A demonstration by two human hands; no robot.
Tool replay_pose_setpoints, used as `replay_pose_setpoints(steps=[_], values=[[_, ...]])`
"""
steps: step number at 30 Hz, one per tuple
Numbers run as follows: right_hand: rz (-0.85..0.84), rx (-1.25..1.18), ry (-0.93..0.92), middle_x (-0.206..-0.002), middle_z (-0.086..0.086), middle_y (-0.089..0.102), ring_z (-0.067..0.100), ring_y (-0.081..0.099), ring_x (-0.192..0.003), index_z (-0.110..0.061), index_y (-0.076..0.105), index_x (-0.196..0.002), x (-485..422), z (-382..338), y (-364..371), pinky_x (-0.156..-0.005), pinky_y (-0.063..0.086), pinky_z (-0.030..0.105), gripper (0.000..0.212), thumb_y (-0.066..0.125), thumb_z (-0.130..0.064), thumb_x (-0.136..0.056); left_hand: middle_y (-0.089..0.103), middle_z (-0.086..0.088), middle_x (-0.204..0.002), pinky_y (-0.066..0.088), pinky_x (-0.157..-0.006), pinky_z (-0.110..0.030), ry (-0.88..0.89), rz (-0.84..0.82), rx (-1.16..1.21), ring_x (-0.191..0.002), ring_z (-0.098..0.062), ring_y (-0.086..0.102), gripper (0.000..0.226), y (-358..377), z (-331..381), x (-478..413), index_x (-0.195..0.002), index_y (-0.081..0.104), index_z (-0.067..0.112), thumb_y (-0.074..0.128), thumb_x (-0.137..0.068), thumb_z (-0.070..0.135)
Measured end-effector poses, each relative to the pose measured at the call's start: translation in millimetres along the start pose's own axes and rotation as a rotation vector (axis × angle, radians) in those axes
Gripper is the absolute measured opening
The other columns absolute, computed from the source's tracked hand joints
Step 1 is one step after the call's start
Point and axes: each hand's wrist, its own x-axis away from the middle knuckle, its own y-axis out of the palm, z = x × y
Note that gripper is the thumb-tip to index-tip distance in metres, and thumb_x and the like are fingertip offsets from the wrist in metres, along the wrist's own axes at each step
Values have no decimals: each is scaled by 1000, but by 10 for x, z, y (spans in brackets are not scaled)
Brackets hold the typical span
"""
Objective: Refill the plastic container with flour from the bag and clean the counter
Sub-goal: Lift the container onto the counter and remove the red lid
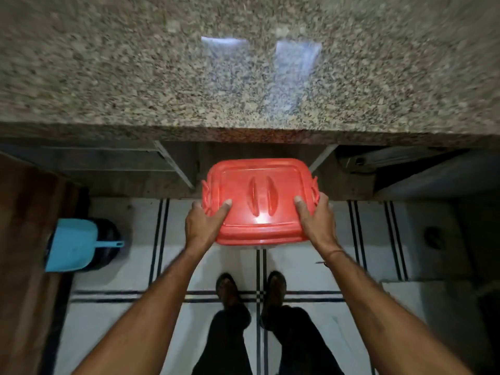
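A person stands at a kitchen counter (135, 77) of speckled brown-and-grey granite, polished enough to carry two pale rectangles of reflected light (224, 47) near its middle. The plastic container (257, 201), closed under a red lid with two raised ribs and a clasp on each short side, is held in the air just in front of the counter's front edge and above the floor, not resting on the stone. The left grip (205, 226) clasps the container's left side and the right grip (319, 226) its right side. Each thumb lies flat on the lid while the fingers curl round the rim and out of sight. A faint red glow from the lid tints the counter's edge.

Beneath the stone, dim open bays (108, 161) are divided by pale slanting struts (173, 163); what they hold cannot be made out. The floor (121, 266) is white tile crossed by paired black lines. At the left, a light blue dustpan (73, 244) sits on a dark round bin (108, 234), beside a brown wooden panel (21, 212). The person's feet in dark footwear (227, 289) and dark trousers (230, 342) stand squarely below the container. The picture is slightly blurred.
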Motion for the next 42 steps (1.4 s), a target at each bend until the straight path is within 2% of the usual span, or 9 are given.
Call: replay_pose_setpoints(steps=[3, 5, 8, 13, 22, 31, 36, 39, 42], values=[[55, 23, -39, -124, 4, 56, 27, 62, -109, -24, 41, -140, 471, -481, -436, -91, 56, 45, 74, 53, -73, -87, 63, -1, -108, 41, -62, -22, 52, 24, -42, -92, -21, 62, 67, -520, 412, 450, -122, 59, 11, 70, -84, 66], [86, 7, -58, -122, 4, 60, 27, 63, -109, -23, 48, -136, 666, -765, -696, -92, 54, 43, 73, 54, -73, -84, 65, 0, -102, 37, -58, -23, 110, 58, -54, -82, -16, 59, 63, -846, 651, 661, -114, 60, 12, 67, -85, 67], [141, -46, -118, -119, 4, 68, 26, 66, -106, -22, 57, -129, 817, -1197, -1044, -94, 54, 43, 74, 55, -75, -78, 67, 2, -93, 43, -64, -31, 199, 100, -9, -77, -10, 60, 59, -1261, 995, 816, -101, 62, 16, 63, -84, 73], [180, -111, -220, -115, 1, 72, 24, 68, -104, -23, 61, -126, 858, -1866, -1532, -95, 53, 42, 68, 57, -72, -80, 71, 1, -94, 51, -68, -33, 318, 104, 46, -83, -17, 69, 65, -1683, 1675, 870, -105, 64, 18, 60, -82, 79], [247, -177, -301, -120, -2, 70, 25, 69, -104, -31, 56, -132, -179, -2703, -1930, -95, 56, 50, 75, 52, -82, -76, 73, -3, -93, 57, -74, -39, 463, 139, 53, -84, -22, 71, 67, -1609, 2917, 116, -100, 65, 18, 56, -83, 82], [168, -135, -274, -114, 1, 71, 25, 71, -94, -31, 53, -130, -1901, -3244, -2030, -83, 61, 49, 76, 50, -85, -76, 75, -8, -103, 63, -80, -49, 375, 65, 122, -89, -25, 75, 92, -986, 3884, -1239, -113, 65, 14, 56, -67, 93], [141, -24, -278, -100, 1, 69, 25, 68, -86, -22, 56, -120, -2434, -3434, -1968, -79, 58, 43, 58, 48, -71, -90, 76, -13, -102, 59, -59, -32, 273, 45, 206, -81, -25, 76, 100, -805, 3990, -1766, -127, 61, 2, 48, -80, 89], [104, -16, -222, -89, 1, 66, 21, 65, -75, -21, 54, -105, -2641, -3517, -1959, -66, 53, 36, 57, 37, -74, -94, 79, -13, -97, 63, -69, -39, 230, 18, 210, -82, -29, 77, 100, -853, 4077, -1942, -118, 69, 6, 42, -78, 94], [70, -81, -167, -86, 4, 70, 26, 69, -77, -20, 59, -93, -2835, -3576, -1933, -71, 59, 42, 68, 31, -83, -89, 80, -7, -79, 62, -72, -39, 224, -25, 219, -77, -28, 77, 79, -921, 4175, -2021, -92, 74, 11, 37, -92, 80]])
